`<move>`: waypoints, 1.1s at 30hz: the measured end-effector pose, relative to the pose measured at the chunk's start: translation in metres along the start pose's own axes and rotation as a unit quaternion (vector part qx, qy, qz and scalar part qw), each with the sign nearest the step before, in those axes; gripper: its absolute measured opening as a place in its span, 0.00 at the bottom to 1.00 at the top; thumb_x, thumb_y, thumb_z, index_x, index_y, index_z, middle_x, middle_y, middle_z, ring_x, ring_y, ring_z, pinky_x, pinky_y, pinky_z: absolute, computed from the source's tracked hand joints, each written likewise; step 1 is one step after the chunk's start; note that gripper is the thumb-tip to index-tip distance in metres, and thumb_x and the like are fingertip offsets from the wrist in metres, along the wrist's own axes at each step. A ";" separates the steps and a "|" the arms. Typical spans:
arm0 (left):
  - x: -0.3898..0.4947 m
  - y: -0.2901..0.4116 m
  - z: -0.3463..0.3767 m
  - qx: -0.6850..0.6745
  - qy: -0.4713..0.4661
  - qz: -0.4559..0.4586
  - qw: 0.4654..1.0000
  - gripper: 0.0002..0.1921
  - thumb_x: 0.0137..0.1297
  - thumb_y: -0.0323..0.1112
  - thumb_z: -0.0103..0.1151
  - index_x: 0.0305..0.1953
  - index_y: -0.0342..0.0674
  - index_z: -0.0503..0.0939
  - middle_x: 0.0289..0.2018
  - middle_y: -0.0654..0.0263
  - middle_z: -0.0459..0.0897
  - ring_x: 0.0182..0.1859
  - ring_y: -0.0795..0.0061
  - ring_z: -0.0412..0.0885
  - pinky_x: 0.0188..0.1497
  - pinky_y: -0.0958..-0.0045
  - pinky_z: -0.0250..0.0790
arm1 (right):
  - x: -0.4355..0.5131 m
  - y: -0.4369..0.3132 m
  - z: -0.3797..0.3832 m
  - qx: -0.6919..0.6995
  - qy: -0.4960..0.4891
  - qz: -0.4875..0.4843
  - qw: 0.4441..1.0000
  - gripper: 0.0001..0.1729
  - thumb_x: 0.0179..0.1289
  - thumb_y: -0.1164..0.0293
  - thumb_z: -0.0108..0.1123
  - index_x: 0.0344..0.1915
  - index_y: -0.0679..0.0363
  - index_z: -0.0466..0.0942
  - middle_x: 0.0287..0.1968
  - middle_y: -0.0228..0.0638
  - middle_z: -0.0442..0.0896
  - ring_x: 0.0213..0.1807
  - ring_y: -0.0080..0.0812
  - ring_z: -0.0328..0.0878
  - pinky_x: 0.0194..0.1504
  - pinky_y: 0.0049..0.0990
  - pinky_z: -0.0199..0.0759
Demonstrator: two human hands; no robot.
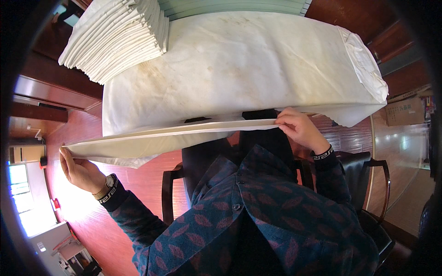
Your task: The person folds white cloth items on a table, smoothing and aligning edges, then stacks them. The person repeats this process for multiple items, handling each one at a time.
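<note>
A long white cloth (179, 131) is stretched between my two hands along the near edge of the covered table. My left hand (81, 170), with a watch on the wrist, pinches its left end between thumb and fingers, out beyond the table's corner. At the other end, my right hand (298, 127) grips the cloth by its upper edge. Between the hands the cloth shows a long fold, and part of it hangs down on the left. Beyond it lies the white, brown-stained table covering (241, 62). A tall stack of folded white cloths (121, 41) stands at the table's far left.
A crumpled white cloth (369, 65) lies at the table's right end. Black armchairs stand behind me and to my right, one with a curved armrest (386, 186). A cardboard box (404, 112) is at the far right. A green slatted surface (231, 7) adjoins the table's far side.
</note>
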State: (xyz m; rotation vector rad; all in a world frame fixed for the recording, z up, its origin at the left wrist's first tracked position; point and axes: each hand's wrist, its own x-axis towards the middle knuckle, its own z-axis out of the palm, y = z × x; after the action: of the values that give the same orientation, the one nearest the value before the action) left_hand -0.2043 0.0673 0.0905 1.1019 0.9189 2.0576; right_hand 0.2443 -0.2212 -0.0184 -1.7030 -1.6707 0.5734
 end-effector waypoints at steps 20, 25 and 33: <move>-0.016 -0.008 -0.003 -0.057 -0.114 -0.103 0.986 0.10 0.75 0.36 0.55 0.47 0.36 0.80 0.37 0.68 0.83 0.39 0.79 0.79 0.45 0.77 0.68 | -0.011 -0.053 -0.112 0.005 0.364 0.005 0.931 0.09 0.66 0.82 0.60 0.45 0.67 0.81 0.45 0.34 0.80 0.46 0.25 0.76 0.52 0.20 0.69; -0.021 -0.011 -0.001 -0.103 -0.122 -0.112 0.981 0.11 0.75 0.35 0.55 0.49 0.34 0.80 0.39 0.66 0.84 0.41 0.77 0.80 0.47 0.76 0.70 | -0.016 -0.049 -0.113 -0.038 0.449 -0.062 0.891 0.08 0.67 0.81 0.59 0.45 0.67 0.80 0.48 0.37 0.81 0.50 0.26 0.77 0.55 0.21 0.68; -0.008 -0.003 -0.016 -0.189 -0.251 -0.131 0.940 0.11 0.77 0.36 0.51 0.49 0.36 0.79 0.44 0.66 0.83 0.45 0.77 0.80 0.46 0.77 0.71 | -0.010 -0.043 -0.108 0.064 0.451 0.063 0.888 0.10 0.69 0.77 0.58 0.49 0.67 0.79 0.44 0.34 0.86 0.46 0.20 0.79 0.51 0.19 0.69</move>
State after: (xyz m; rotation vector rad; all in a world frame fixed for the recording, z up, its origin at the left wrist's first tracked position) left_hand -0.2138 0.0583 0.0775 1.1399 0.3690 1.5395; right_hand 0.2914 -0.2503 0.0844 -1.6078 -0.8338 -0.0846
